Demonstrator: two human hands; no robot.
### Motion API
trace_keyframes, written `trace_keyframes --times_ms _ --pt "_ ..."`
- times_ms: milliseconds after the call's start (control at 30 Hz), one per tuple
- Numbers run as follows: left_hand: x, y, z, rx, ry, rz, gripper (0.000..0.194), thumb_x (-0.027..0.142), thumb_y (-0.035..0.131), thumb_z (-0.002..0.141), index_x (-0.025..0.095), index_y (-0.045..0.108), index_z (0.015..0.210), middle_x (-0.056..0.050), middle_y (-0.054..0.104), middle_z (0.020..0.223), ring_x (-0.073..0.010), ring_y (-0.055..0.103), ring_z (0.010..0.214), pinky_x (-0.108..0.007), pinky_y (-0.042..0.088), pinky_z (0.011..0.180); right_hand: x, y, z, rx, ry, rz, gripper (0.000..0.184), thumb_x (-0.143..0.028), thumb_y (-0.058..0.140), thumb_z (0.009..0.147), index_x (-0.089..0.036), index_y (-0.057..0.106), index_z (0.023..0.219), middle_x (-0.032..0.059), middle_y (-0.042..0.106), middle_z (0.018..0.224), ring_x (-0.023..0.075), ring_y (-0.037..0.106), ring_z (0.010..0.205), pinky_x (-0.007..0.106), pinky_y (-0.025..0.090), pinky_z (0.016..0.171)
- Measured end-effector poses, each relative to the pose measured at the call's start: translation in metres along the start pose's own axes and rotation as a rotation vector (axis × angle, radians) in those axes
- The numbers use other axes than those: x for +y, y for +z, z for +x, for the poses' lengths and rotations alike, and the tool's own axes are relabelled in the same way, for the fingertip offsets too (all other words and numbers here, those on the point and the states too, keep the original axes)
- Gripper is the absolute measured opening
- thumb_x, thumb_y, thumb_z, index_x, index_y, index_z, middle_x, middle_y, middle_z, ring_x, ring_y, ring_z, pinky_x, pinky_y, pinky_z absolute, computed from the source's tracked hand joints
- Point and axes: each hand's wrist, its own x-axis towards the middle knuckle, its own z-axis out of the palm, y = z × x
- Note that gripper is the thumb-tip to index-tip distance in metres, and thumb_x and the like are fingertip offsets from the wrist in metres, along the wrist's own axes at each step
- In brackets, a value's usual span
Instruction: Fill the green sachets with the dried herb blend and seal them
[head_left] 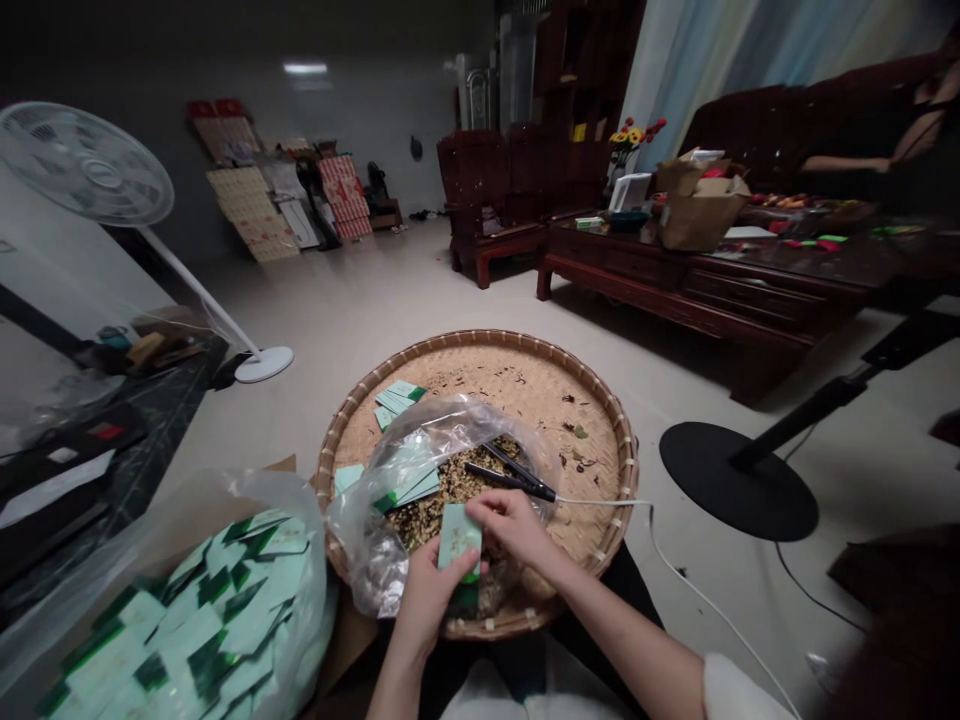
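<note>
Above the near edge of the round bamboo tray [480,338], a little left of its middle, a green packet [458,535] is standing nearly upright between two hands. The left hand [427,590] is clamping the lower part, its thumb pressing on the front face while its fingers are supporting from behind. The right hand [516,530] is pinching the packet's upper right corner, thumb and fingertips coming together there; whether the top is gaping or lying flat, I cannot tell.

Just beyond the hands, a clear plastic bag [457,408] is spreading its mouth over a grainy dried mix [450,475]. Fanned packets [411,483] are lying on the bag's left side, and more [399,398] are resting toward the tray's far left edge. A black two-armed tool [527,484] is lying across the bag, its arms parting leftward and its white cord [600,501] running over the tray's right edge. Outside the left edge, a large bag [319,570] is brimming with similar packets.

For good handling, the left thumb should be pressing lightly enough to avoid creasing the packet. The right hand does best by working only the corner, keeping the top edge level and uppermost, and holding the wrist clear of the cord.
</note>
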Motion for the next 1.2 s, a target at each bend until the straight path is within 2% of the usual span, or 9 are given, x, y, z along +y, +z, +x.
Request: trace_keyframes --times_ms 133,233,333,500,600,800,933,1100,1200 --pt "0.001 0.0 0.003 0.07 0.001 -0.137 0.051 0.037 0.084 0.048 0.009 0.068 0.086 -0.01 0.073 0.076 -0.022 0.069 0.062 -0.03 0.054 0.061 0.009 -0.023 0.015 0.12 -0.236 -0.534 0.03 -0.025 0.053 0.085 -0.019 0.06 0.114 0.0106 0.063 0.108 0.0246 0.054 0.102 0.04 0.044 0.087" --pt "0.001 0.001 0.004 0.101 0.029 -0.167 0.054 0.033 0.086 0.045 0.008 0.066 0.088 -0.012 0.074 0.08 -0.0221 0.069 0.061 -0.031 0.055 0.061 0.013 -0.032 0.027 0.052 -0.156 -1.007 0.053 -0.014 0.057 0.078 -0.013 0.046 0.13 0.0183 0.057 0.114 0.0301 0.05 0.106 0.045 0.043 0.088" --pt "0.001 0.002 0.004 0.096 0.038 -0.156 0.051 0.029 0.086 0.044 0.008 0.067 0.086 -0.012 0.074 0.08 -0.0207 0.069 0.061 -0.03 0.055 0.063 0.016 -0.031 0.038 -0.03 -0.036 -1.163 0.055 -0.006 0.053 0.078 -0.008 0.042 0.132 0.0205 0.059 0.107 0.0299 0.054 0.1 0.042 0.046 0.083" --pt "0.001 -0.001 0.004 0.094 0.027 -0.133 0.046 0.03 0.086 0.046 0.008 0.068 0.082 -0.011 0.074 0.077 -0.0189 0.068 0.058 -0.028 0.054 0.06 0.019 -0.04 0.043 -0.051 -0.051 -1.083 0.054 -0.014 0.056 0.079 -0.008 0.043 0.131 0.0193 0.059 0.114 0.0282 0.054 0.106 0.039 0.045 0.088" --pt "0.0 -0.002 0.005 0.098 0.013 -0.134 0.046 0.03 0.086 0.046 0.008 0.069 0.082 -0.012 0.074 0.079 -0.019 0.068 0.058 -0.028 0.054 0.059 0.012 -0.057 0.037 -0.08 -0.084 -0.813 0.059 -0.024 0.06 0.08 -0.013 0.041 0.134 0.0167 0.054 0.127 0.0267 0.051 0.114 0.039 0.041 0.095" --pt "-0.002 0.003 0.006 0.106 0.022 -0.129 0.046 0.032 0.085 0.046 0.009 0.068 0.081 -0.01 0.074 0.074 -0.0188 0.068 0.055 -0.027 0.054 0.057 -0.035 -0.081 0.022 -0.398 0.042 -0.314 0.056 -0.042 0.062 0.079 -0.018 0.052 0.129 0.0089 0.057 0.128 0.026 0.056 0.11 0.038 0.044 0.093" --pt "-0.004 0.005 0.007 0.062 0.045 -0.039 0.042 0.034 0.084 0.047 0.009 0.068 0.076 -0.008 0.073 0.066 -0.0191 0.067 0.054 -0.026 0.053 0.055 -0.056 -0.071 0.017 -0.493 -0.009 -0.33 0.053 -0.037 0.068 0.074 -0.019 0.058 0.123 0.0069 0.063 0.12 0.026 0.059 0.104 0.035 0.046 0.089" --pt "-0.005 0.004 0.007 0.049 0.07 0.006 0.045 0.037 0.085 0.045 0.009 0.068 0.078 -0.008 0.073 0.067 -0.0202 0.067 0.054 -0.028 0.053 0.055 -0.052 -0.053 0.016 -0.429 -0.051 -0.381 0.037 -0.028 0.066 0.076 -0.021 0.066 0.112 0.0044 0.071 0.103 0.0225 0.064 0.089 0.03 0.047 0.077" --pt "-0.006 0.004 0.006 0.057 0.051 -0.052 0.052 0.05 0.079 0.053 0.011 0.068 0.085 -0.008 0.073 0.069 -0.0202 0.066 0.052 -0.029 0.053 0.053 -0.047 -0.05 0.015 -0.382 -0.089 -0.42 0.031 -0.026 0.064 0.078 -0.021 0.068 0.108 0.004 0.072 0.098 0.0213 0.064 0.087 0.028 0.046 0.074"
